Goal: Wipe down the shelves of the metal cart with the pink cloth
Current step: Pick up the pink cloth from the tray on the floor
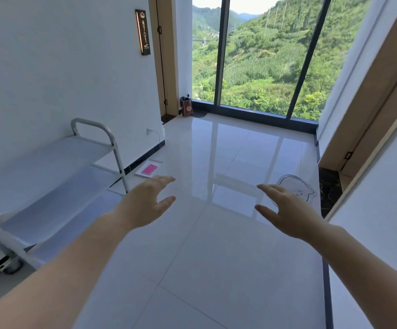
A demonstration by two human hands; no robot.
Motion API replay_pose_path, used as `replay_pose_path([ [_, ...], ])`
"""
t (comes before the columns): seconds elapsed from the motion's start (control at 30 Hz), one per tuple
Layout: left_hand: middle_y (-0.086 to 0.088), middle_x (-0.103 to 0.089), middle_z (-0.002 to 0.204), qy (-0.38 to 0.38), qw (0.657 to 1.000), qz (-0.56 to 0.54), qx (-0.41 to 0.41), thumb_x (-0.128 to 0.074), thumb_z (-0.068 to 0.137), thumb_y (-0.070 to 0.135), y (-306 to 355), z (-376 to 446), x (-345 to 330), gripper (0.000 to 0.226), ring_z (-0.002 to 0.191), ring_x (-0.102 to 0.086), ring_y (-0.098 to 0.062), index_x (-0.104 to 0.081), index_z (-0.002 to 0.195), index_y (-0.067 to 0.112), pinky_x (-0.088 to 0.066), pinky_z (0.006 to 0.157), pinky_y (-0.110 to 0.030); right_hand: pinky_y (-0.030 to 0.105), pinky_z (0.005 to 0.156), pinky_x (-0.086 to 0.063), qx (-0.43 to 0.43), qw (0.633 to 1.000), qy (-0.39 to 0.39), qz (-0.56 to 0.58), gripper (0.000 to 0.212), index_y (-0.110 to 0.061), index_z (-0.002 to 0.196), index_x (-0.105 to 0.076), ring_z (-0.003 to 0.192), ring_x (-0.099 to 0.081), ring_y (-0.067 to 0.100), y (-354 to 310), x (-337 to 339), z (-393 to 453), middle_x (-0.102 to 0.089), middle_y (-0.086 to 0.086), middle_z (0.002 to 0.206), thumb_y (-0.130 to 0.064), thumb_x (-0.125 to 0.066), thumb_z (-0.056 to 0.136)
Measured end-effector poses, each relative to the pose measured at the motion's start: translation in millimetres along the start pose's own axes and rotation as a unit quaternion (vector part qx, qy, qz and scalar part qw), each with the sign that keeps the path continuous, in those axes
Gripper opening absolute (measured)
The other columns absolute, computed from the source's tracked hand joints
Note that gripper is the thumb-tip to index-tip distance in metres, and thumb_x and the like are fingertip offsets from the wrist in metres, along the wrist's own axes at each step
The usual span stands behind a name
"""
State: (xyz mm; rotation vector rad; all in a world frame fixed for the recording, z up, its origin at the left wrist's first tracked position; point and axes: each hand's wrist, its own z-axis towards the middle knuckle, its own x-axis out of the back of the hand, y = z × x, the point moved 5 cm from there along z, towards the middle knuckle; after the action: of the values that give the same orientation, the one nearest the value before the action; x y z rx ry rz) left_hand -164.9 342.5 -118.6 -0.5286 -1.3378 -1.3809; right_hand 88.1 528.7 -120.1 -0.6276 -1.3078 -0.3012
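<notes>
The metal cart (pixel 57 167) stands against the left wall, with a curved steel handle at its far end and three flat shelves showing. A folded pink cloth (pixel 149 169) lies on a white sheet on the floor just past the cart's far end. My left hand (pixel 143 203) is stretched out over the floor beside the cart's far leg, fingers spread and holding nothing, a little short of the cloth. My right hand (pixel 287 210) is held out to the right, also with fingers apart and nothing in it.
Glossy white floor tiles (pixel 216 269) fill the middle of the room. A white cat-shaped mat (pixel 298 187) lies past my right hand. A small brown bag (pixel 187 108) sits by the big window. A wooden door frame (pixel 368 129) lines the right wall.
</notes>
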Motion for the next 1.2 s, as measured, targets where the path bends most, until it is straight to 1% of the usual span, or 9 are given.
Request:
replay_pose_path([
  [0.07, 0.003, -0.046, 0.141, -0.005, 1.000, -0.003, 0.021, -0.055, 0.090, 0.033, -1.8, 25.9, -16.1, 0.050, 0.128, -0.042, -0.010, -0.043, 0.136, 0.019, -0.035, 0.105, -0.028, 0.039, 0.094, -0.047, 0.010, 1.000, -0.015, 0.001, 0.059, -0.026, 0.143, -0.032, 0.116, -0.053, 0.018, 26.9, 0.1, 30.4, -0.041, -0.005, 0.143, -0.050, -0.046, 0.091],
  [0.17, 0.004, -0.047, 0.140, -0.010, 0.999, -0.012, 0.048, -0.056, 0.090, 0.033, -7.1, 57.9, -38.0, 0.049, 0.125, -0.044, -0.010, -0.043, 0.136, 0.020, -0.035, 0.100, -0.023, 0.038, 0.089, -0.048, 0.027, 0.999, -0.034, 0.000, 0.058, -0.029, 0.142, -0.031, 0.101, -0.059, 0.016, 61.2, -3.3, 74.3, -0.041, -0.007, 0.143, -0.052, -0.044, 0.091],
  [0.3, 0.003, -0.049, 0.138, 0.002, 0.995, -0.037, 0.090, -0.057, 0.090, 0.029, -19.4, 90.0, -62.2, 0.047, 0.125, -0.042, -0.008, -0.046, 0.134, 0.019, -0.030, 0.101, -0.020, 0.034, 0.089, -0.045, 0.045, 0.997, -0.049, 0.026, 0.055, -0.028, 0.140, -0.036, 0.101, -0.058, 0.015, 88.9, -16.7, 129.9, -0.046, -0.007, 0.139, -0.049, -0.047, 0.091],
  [0.37, 0.004, -0.049, 0.137, 0.009, 0.993, -0.047, 0.110, -0.057, 0.090, 0.028, -29.6, 102.5, -72.2, 0.046, 0.123, -0.037, 0.000, -0.047, 0.133, 0.020, -0.026, 0.101, -0.016, 0.032, 0.088, -0.046, 0.059, 0.996, -0.055, 0.049, 0.054, -0.028, 0.139, -0.037, 0.101, -0.058, 0.013, 93.7, -25.2, 157.2, -0.048, -0.007, 0.136, -0.048, -0.048, 0.090],
  [0.43, 0.006, -0.048, 0.137, 0.011, 0.990, -0.050, 0.128, -0.057, 0.090, 0.029, -45.3, 118.5, -82.8, 0.045, 0.118, -0.032, 0.008, -0.047, 0.133, 0.021, -0.022, 0.099, -0.011, 0.034, 0.090, -0.048, 0.079, 0.993, -0.066, 0.061, 0.055, -0.028, 0.139, -0.037, 0.113, -0.055, 0.014, 94.8, -35.1, 190.3, -0.049, -0.006, 0.136, -0.049, -0.048, 0.090],
  [0.5, 0.009, -0.047, 0.137, 0.010, 0.987, -0.053, 0.150, -0.057, 0.090, 0.030, -64.7, 135.6, -92.0, 0.045, 0.117, -0.030, 0.010, -0.046, 0.133, 0.023, -0.022, 0.099, -0.011, 0.033, 0.091, -0.048, 0.107, 0.990, -0.069, 0.065, 0.055, -0.029, 0.139, -0.038, 0.116, -0.053, 0.014, 91.5, -43.7, 227.8, -0.050, -0.007, 0.135, -0.051, -0.047, 0.089],
  [0.7, 0.021, -0.044, 0.127, 0.009, 0.976, -0.076, 0.202, -0.057, 0.089, 0.033, -144.0, 197.6, -115.8, 0.045, 0.117, -0.039, 0.006, -0.047, 0.132, 0.027, -0.028, 0.097, -0.015, 0.037, 0.081, -0.053, 0.153, 0.980, -0.060, 0.111, 0.060, -0.035, 0.135, -0.041, 0.098, -0.061, 0.014, 76.9, -66.6, 353.8, -0.051, -0.013, 0.130, -0.063, -0.037, 0.082],
  [0.9, 0.018, -0.049, 0.125, 0.008, 0.969, -0.092, 0.227, -0.055, 0.090, 0.033, -220.9, 299.4, -104.6, 0.042, 0.116, -0.045, 0.000, -0.048, 0.131, 0.027, -0.034, 0.095, -0.020, 0.037, 0.083, -0.052, 0.130, 0.982, -0.077, 0.112, 0.058, -0.032, 0.134, -0.043, 0.098, -0.060, 0.012, 95.9, -90.0, 468.1, -0.052, -0.011, 0.131, -0.060, -0.039, 0.083],
  [1.2, 0.015, -0.050, 0.129, 0.013, 0.969, -0.087, 0.230, -0.055, 0.090, 0.034, -287.9, 443.9, -110.7, 0.041, 0.114, -0.044, 0.002, -0.048, 0.130, 0.028, -0.034, 0.093, -0.020, 0.024, 0.079, -0.046, 0.096, 0.980, -0.114, 0.130, 0.067, -0.033, 0.132, -0.045, 0.109, -0.054, 0.006, 166.0, -125.4, 599.2, -0.054, -0.012, 0.127, -0.070, -0.033, 0.077],
])
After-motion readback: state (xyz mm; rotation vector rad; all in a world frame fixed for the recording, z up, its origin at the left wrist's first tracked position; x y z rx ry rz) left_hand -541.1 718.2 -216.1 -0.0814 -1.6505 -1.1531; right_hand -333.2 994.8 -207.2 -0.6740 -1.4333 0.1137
